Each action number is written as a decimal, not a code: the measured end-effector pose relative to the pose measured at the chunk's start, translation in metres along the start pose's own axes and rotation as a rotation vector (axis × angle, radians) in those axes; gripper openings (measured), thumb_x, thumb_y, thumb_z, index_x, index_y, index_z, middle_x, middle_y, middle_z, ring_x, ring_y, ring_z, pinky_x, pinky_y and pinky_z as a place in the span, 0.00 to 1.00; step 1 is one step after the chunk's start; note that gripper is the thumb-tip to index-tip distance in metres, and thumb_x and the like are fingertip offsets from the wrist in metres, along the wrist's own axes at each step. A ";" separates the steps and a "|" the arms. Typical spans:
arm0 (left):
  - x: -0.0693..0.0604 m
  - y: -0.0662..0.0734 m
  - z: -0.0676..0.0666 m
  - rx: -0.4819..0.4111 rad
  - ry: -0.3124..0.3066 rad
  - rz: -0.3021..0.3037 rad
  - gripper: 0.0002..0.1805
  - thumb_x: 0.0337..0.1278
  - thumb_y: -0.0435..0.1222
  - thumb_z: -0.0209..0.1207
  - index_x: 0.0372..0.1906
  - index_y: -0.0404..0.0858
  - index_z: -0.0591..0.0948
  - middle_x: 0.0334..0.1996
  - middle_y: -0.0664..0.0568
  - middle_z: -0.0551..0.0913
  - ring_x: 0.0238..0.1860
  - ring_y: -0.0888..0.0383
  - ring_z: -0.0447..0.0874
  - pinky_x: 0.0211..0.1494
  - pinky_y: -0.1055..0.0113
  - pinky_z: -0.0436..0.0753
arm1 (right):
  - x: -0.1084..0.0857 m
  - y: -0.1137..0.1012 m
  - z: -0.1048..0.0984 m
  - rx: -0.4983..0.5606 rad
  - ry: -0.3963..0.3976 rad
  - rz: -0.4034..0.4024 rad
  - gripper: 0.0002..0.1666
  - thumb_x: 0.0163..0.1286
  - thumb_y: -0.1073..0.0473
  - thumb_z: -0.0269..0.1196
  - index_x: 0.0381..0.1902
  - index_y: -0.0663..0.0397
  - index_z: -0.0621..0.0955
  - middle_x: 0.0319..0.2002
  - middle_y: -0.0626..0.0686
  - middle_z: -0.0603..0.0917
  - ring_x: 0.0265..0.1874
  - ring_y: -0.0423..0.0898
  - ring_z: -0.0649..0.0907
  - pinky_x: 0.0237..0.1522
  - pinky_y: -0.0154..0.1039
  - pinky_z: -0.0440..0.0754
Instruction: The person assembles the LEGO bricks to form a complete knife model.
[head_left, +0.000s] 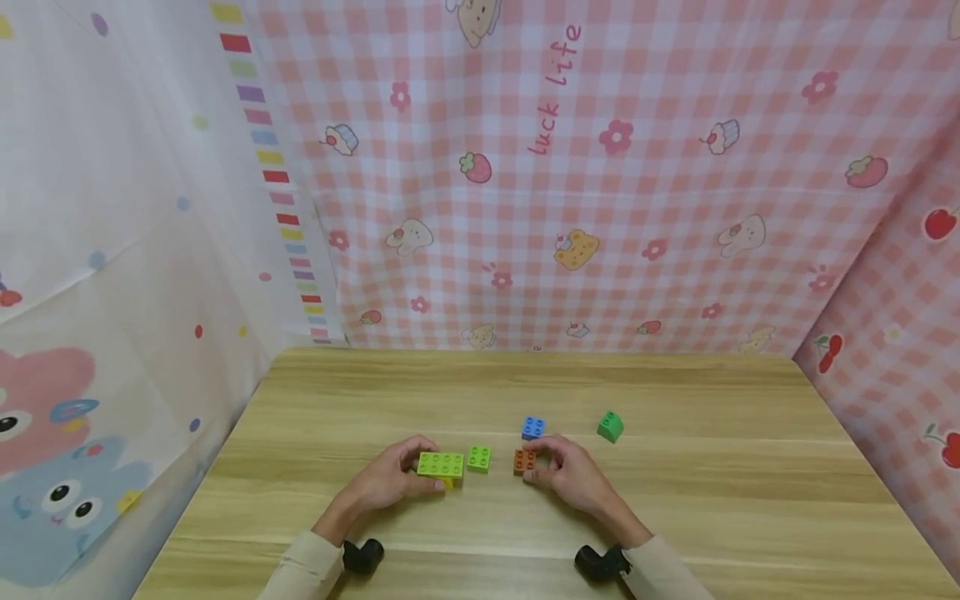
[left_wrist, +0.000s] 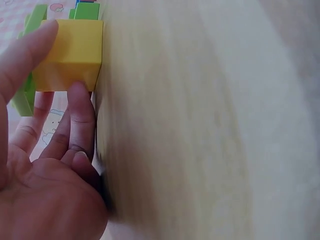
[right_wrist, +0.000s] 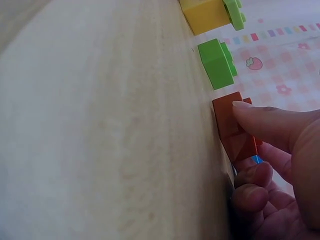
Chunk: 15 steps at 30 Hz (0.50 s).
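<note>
The left hand pinches a stack: a flat lime-green piece on top of a yellow block, which stands on the table in the left wrist view. Between thumb and fingers of the right hand is an orange-brown block, studs up. A small lime-green block sits between the two hands, just right of the stack and touched by neither. Behind the right hand's fingertips lies a blue block.
A green block with a curved side stands farther back on the right of the wooden table. Patterned cloths hang behind the table and at both sides.
</note>
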<state>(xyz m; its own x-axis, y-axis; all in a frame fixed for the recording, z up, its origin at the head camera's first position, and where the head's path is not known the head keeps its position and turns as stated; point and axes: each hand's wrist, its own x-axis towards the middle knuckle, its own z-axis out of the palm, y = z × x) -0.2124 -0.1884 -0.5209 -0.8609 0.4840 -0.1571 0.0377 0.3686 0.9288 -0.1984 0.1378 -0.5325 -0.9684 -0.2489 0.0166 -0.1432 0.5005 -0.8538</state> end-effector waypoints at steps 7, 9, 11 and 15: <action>-0.001 0.002 0.001 -0.009 0.015 -0.008 0.22 0.51 0.39 0.73 0.50 0.41 0.78 0.43 0.51 0.83 0.46 0.53 0.78 0.49 0.59 0.72 | 0.000 -0.001 -0.001 0.003 -0.005 -0.028 0.21 0.60 0.59 0.73 0.51 0.51 0.84 0.38 0.49 0.80 0.23 0.39 0.72 0.24 0.32 0.69; 0.000 0.002 0.001 -0.014 0.014 -0.007 0.22 0.51 0.39 0.73 0.50 0.41 0.78 0.43 0.50 0.83 0.46 0.52 0.79 0.49 0.58 0.72 | 0.000 -0.002 -0.001 0.001 -0.010 -0.025 0.20 0.60 0.59 0.73 0.51 0.51 0.84 0.39 0.49 0.81 0.23 0.39 0.72 0.24 0.32 0.69; 0.000 0.001 0.001 -0.014 0.015 -0.009 0.21 0.51 0.39 0.73 0.49 0.41 0.78 0.43 0.51 0.83 0.47 0.52 0.79 0.50 0.58 0.72 | 0.000 -0.003 -0.002 -0.002 -0.019 -0.018 0.20 0.60 0.58 0.73 0.51 0.50 0.84 0.40 0.48 0.81 0.23 0.39 0.72 0.24 0.32 0.69; 0.000 0.001 0.001 -0.016 0.022 -0.012 0.21 0.50 0.39 0.73 0.48 0.41 0.78 0.43 0.51 0.83 0.46 0.53 0.79 0.50 0.59 0.72 | 0.002 -0.004 -0.003 0.001 -0.034 -0.015 0.19 0.61 0.57 0.72 0.51 0.48 0.84 0.41 0.49 0.81 0.23 0.40 0.72 0.25 0.32 0.69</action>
<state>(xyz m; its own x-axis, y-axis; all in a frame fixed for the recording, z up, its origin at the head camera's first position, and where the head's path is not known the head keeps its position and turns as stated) -0.2116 -0.1871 -0.5199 -0.8720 0.4623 -0.1607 0.0198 0.3613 0.9322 -0.2001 0.1379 -0.5278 -0.9585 -0.2847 0.0116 -0.1576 0.4959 -0.8540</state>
